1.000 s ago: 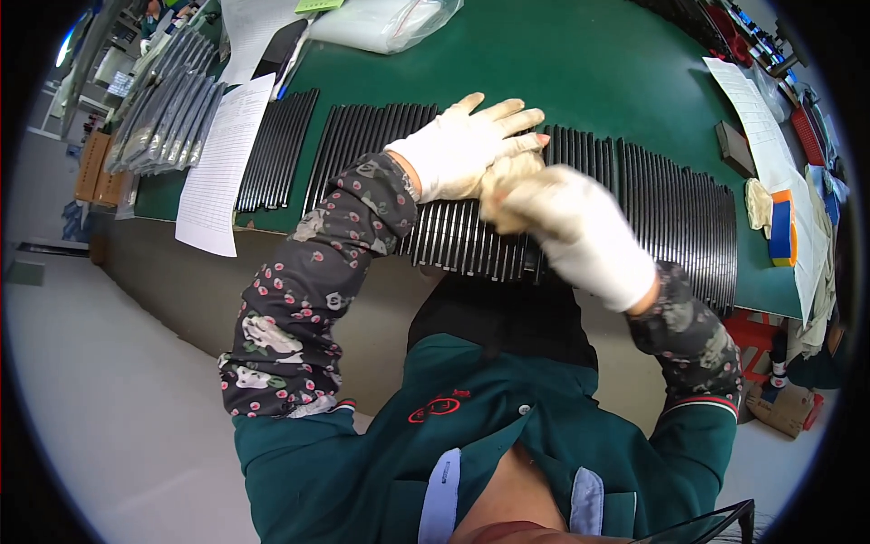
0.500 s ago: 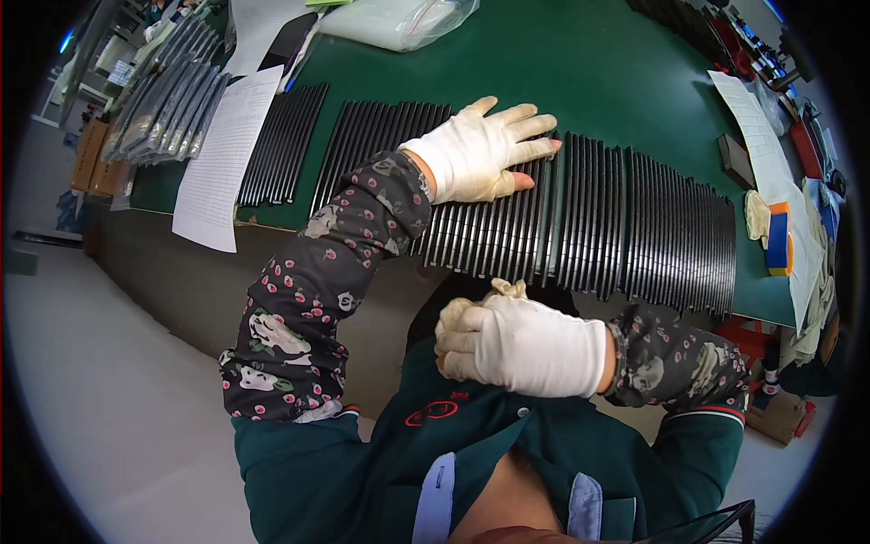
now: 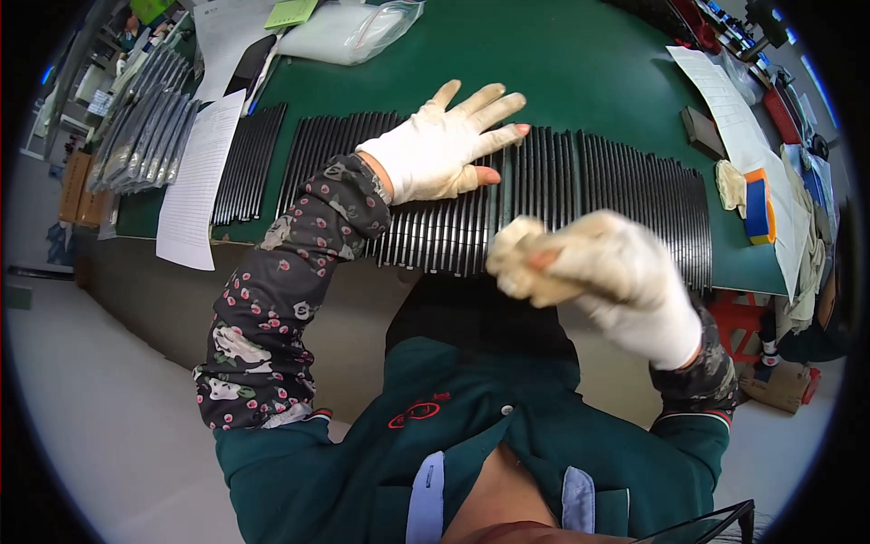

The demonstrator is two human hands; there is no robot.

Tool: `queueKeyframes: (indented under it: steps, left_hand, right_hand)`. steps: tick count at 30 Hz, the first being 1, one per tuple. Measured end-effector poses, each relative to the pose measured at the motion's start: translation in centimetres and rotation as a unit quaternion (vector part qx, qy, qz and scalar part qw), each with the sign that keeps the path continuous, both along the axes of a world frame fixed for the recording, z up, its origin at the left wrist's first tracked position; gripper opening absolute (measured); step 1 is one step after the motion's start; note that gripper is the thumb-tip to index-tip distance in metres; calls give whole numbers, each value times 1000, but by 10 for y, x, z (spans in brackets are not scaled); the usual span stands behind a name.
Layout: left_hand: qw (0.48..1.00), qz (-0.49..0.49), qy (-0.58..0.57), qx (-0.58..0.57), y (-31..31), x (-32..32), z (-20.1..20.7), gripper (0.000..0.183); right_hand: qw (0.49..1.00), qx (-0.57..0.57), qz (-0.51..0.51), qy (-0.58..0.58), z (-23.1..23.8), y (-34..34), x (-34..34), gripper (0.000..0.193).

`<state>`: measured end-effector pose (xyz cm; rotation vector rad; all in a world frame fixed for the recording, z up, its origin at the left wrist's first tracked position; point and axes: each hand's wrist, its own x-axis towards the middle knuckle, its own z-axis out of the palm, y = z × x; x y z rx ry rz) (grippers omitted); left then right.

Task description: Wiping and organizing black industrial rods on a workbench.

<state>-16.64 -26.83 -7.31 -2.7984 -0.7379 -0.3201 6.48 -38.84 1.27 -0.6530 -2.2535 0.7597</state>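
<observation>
Rows of slim black rods (image 3: 645, 195) lie side by side across the near part of the green table, grouped with narrow gaps between the groups. My left hand (image 3: 439, 145), in a white glove with bare thumb and finger tips, rests flat on the middle rods with its fingers spread. My right hand (image 3: 598, 267), gloved too and smeared by motion, is closed around a crumpled cream cloth (image 3: 515, 249). It is over the near ends of the rods, right of my left hand. Whether the cloth touches the rods is hard to tell.
Printed sheets (image 3: 186, 204) and bagged parts (image 3: 145, 136) lie to the left. A clear plastic bag (image 3: 349, 32) is at the back. Toward the right are a dark block (image 3: 703, 131), another cream cloth (image 3: 730, 188) and a blue-and-orange tape roll (image 3: 761, 207).
My right hand has swung up from in front of my body to the rods, with the cloth in it. My left hand stays spread on the rods; the whole view has shifted slightly.
</observation>
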Motion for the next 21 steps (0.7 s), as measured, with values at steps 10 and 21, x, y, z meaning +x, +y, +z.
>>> queueKeyframes:
  steps: [10,21]
  left_hand:
    - [991,-55,17,-124,-18,68,12,67]
    - [996,4,33,-77,17,56,-16,63]
  right_hand:
    - [977,-15,-212,-7,-1,9,84,34]
    - [997,57,18,-42,-79,33,-1,14]
